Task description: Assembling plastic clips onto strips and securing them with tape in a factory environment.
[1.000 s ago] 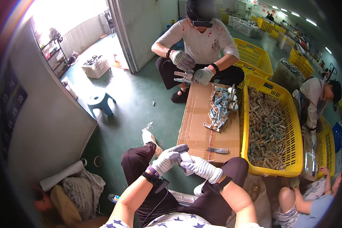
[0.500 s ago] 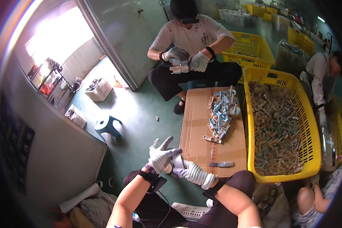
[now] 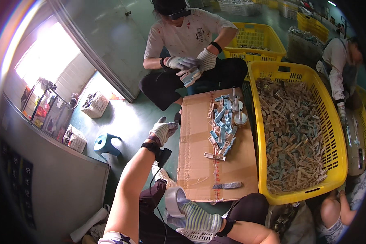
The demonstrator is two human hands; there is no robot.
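My left hand (image 3: 164,131), in a striped work glove, is held out beside the left edge of the cardboard box (image 3: 195,162). Its thumb stands apart from the bent fingers, and nothing shows in them. Low in front of me, by my knees, my right hand (image 3: 201,216) grips a wide roll of clear tape (image 3: 175,201) from its right side. On the box lie several blue and beige plastic clips (image 3: 221,132) in a loose heap. A dark, flat strip wrapped in plastic (image 3: 227,185) rests near the box's front edge.
A yellow crate (image 3: 256,162) full of clips stands against the box's right side. Across the box, a seated person's gloved hands hold a stack of clips (image 3: 189,76). Clear upright rods (image 3: 237,103) stand beside the heap. A blue stool (image 3: 106,144) is at left.
My hands have parted: the left reached forward and the right dropped toward my lap with the tape roll. The view has shifted. The person opposite has tilted their clip stack.
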